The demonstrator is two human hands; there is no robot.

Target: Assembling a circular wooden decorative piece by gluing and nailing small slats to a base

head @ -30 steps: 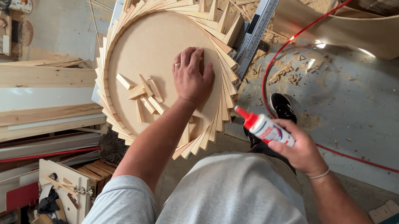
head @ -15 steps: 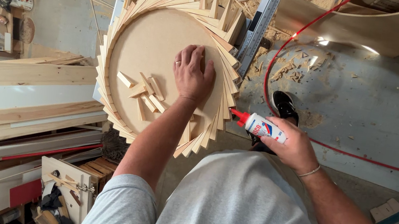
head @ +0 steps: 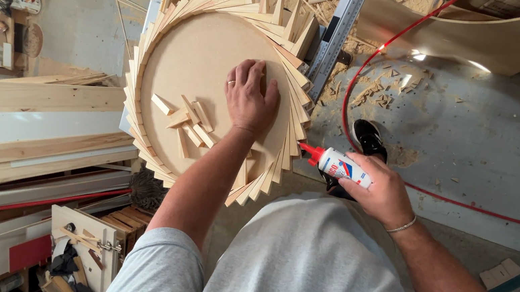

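While the left hand (head: 249, 100) lies flat with fingers spread lightly on the round pale fibreboard disc (head: 210, 64), its palm presses near the disc's right edge, a ring showing on one finger. Around the disc's rim runs a fan of overlapping thin wooden wedges (head: 295, 114), touching one another and radiating outward. Just left of the hand, on the disc's face, sits a small loose pile of short wooden wedges (head: 183, 123). To the right of the disc, off its edge, the right hand (head: 381, 191) is curled tight around a white plastic glue bottle with a red nozzle (head: 338, 165), the nozzle pointing toward the disc's rim and stopping just short of the wedges. Behind that hand, a black shoe (head: 368, 137) stands on the grey dusty floor (head: 477, 143), where a red hose (head: 365, 73) curves past. Beyond the disc's upper right rim leans a long grey metal straightedge (head: 340, 32).
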